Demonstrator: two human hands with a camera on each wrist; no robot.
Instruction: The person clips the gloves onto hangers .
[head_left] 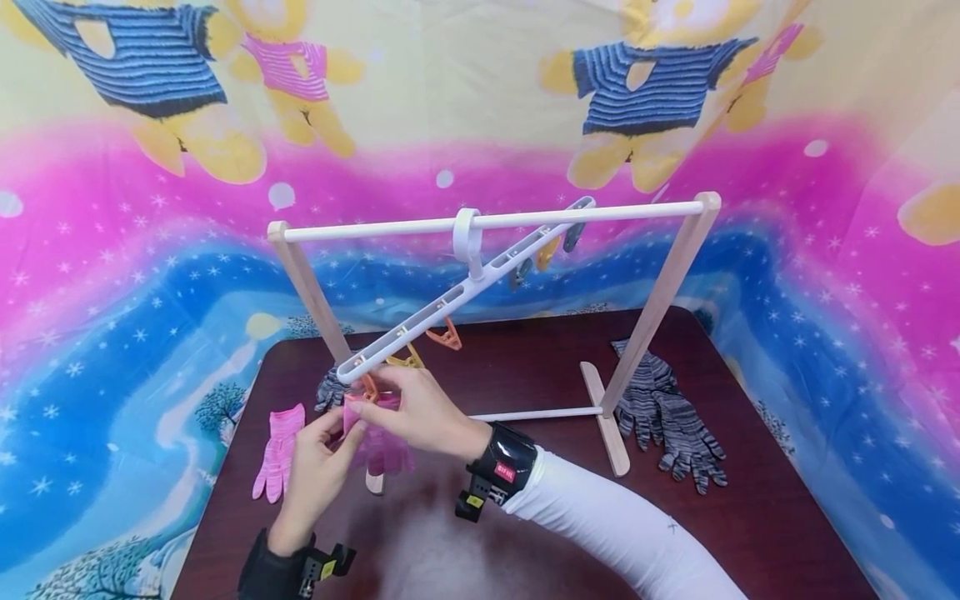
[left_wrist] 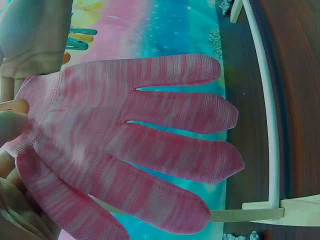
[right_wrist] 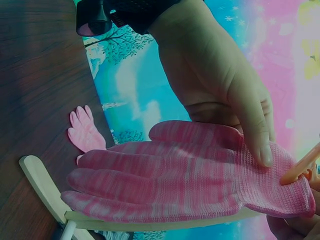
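A pink knit glove [left_wrist: 125, 115] hangs by its cuff below the lower left end of a white clip hanger [head_left: 480, 275]. An orange clip [head_left: 369, 387] at that end meets the cuff. My left hand [head_left: 318, 467] pinches the cuff, its thumb flat on the knit in the right wrist view. Beside the clip, my right hand [head_left: 427, 412] holds the cuff's other side; some of its fingers are hidden behind clip and glove. More clips, including an orange clip [head_left: 446, 335] and a yellow clip [head_left: 549, 252], dangle from the hanger.
The hanger hooks over the white rail [head_left: 360, 228] of a wooden-sided rack [head_left: 660, 308] on a dark table [head_left: 510, 517]. Another pink glove [head_left: 279, 452] lies at the left. Grey-black gloves [head_left: 667, 408] lie at the right, with another grey-black one [head_left: 330, 390] behind the left post.
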